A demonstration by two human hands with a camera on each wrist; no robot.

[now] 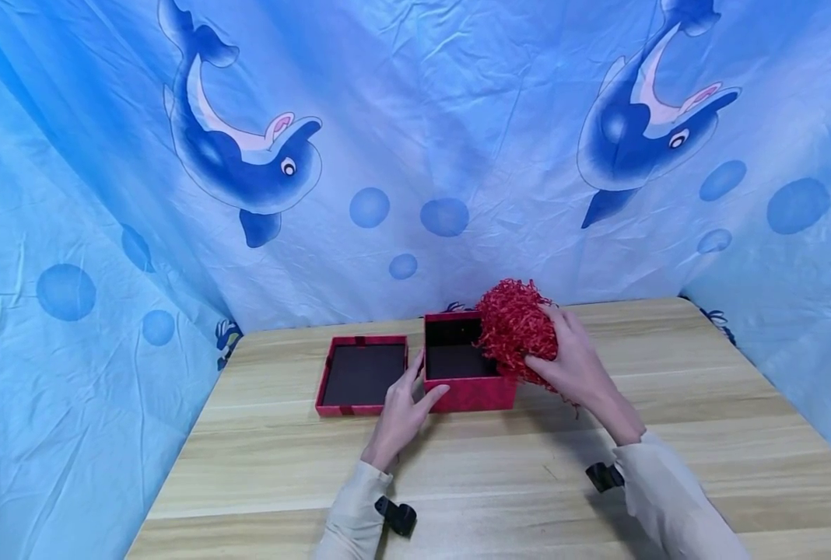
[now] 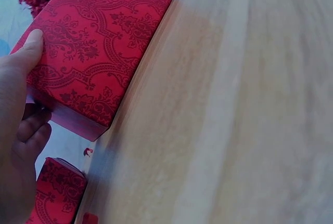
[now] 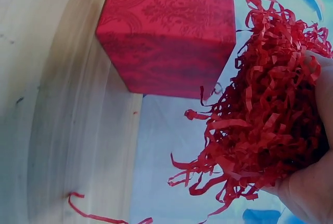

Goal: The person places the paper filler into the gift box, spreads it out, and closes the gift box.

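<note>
A red patterned gift box (image 1: pixel 468 395) with a black inside stands uncovered on the table. My left hand (image 1: pixel 401 416) grips its left front corner, thumb on the front face and fingers along the side, as the left wrist view also shows. In my right hand (image 1: pixel 575 362) is a big bunch of red shredded paper (image 1: pixel 517 327), held at the box's right rim and overlapping the opening in the head view. Loose strands hang from the bunch in the right wrist view. Left of the box lies its red lid (image 1: pixel 362 410), dark inside facing up.
The wooden table (image 1: pixel 485 498) carries the box and lid near its back edge. A blue dolphin-print curtain (image 1: pixel 422 117) hangs behind and at both sides. One stray red paper strand (image 3: pixel 99 216) shows in the right wrist view.
</note>
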